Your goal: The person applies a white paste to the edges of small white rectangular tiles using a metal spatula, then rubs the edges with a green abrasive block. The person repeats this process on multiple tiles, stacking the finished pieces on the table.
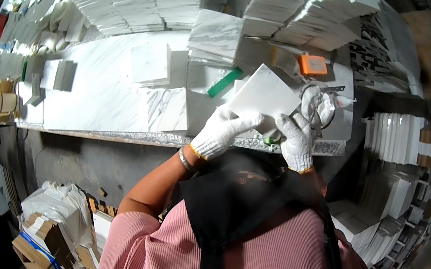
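White, smooth-faced and squarish, a tile (265, 92) is held tilted in front of the person, above the near edge of the counter (89, 93); the left hand (218, 135), in a knitted glove, grasps its lower left side, fingers (250, 122) closed on it with the thumb across the face; the right hand (296, 146), gloved alike, has its fingers at the tile's lower right edge, though whether they pinch it or merely rest there I cannot tell.

Beyond the tile's left edge a green strip (224, 82) lies slantwise; past its right side sits an orange box (313, 65); near the right hand there is a round dish (318, 106) of whitish stuff, with a dark flat blade (331, 89) by its upper rim and a small white bottle (344, 101) just beside; further left on the counter are a grey-veined tile (167, 109) and, behind it, a low stack of white tiles (151, 62); veined slabs (216, 34) lie behind the green strip; tall piles of pale tiles (139, 4) line the far side.
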`<state>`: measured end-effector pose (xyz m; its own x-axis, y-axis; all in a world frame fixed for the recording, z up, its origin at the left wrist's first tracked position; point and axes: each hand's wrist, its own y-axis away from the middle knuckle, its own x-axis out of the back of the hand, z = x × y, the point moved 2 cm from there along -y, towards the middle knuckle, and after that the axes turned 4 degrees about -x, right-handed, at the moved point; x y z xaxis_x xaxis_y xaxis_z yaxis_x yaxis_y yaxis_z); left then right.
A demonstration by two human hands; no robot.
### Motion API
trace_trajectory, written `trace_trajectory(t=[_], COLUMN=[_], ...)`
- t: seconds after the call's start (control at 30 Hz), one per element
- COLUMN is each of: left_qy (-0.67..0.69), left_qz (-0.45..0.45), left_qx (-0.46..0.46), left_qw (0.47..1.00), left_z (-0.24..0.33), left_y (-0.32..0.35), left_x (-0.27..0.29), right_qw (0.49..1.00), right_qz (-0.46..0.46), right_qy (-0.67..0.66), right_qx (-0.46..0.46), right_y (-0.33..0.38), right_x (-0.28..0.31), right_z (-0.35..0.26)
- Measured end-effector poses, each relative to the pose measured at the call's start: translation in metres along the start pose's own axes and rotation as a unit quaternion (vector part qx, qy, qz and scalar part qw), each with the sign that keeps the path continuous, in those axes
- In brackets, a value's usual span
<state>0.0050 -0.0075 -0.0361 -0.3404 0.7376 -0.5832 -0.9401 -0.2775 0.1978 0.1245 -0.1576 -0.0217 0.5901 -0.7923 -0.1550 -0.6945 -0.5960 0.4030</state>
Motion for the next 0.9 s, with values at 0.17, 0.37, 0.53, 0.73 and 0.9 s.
trace_trajectory(t=[0.17,0.37,0.53,0.73,0.9], left_qy=[-0.01,-0.079,-0.318,-0.534,-0.343], left_qz=[0.051,0.037,0.064,0.097,0.127], left_qx=[0.02,0.035,-0.103,-0.199,-0.122], left_qw=[0.998,0.996,0.94,0.816,0.923], left_z=[-0.004,0.017,0.025,0.029,0.027], left_y=[0.005,0.02,0.025,0.037,0.05], left_x=[0.018,0.025,0.03,0.04,0.046], right_qw=[0.977,0.973,0.864,0.731,0.823], right_qz=[0.03,-0.068,-0.095,-0.117,-0.014], right_qy=[0.175,0.202,0.4,0.518,0.458], right_qx=[0.115,0.085,0.29,0.429,0.337], right_y=[-0.027,-0.052,-0.043,-0.037,-0.07], right_x=[0.005,-0.026,-0.081,-0.118,-0.069], right_z=[-0.027,-0.068,-0.067,-0.058,-0.073])
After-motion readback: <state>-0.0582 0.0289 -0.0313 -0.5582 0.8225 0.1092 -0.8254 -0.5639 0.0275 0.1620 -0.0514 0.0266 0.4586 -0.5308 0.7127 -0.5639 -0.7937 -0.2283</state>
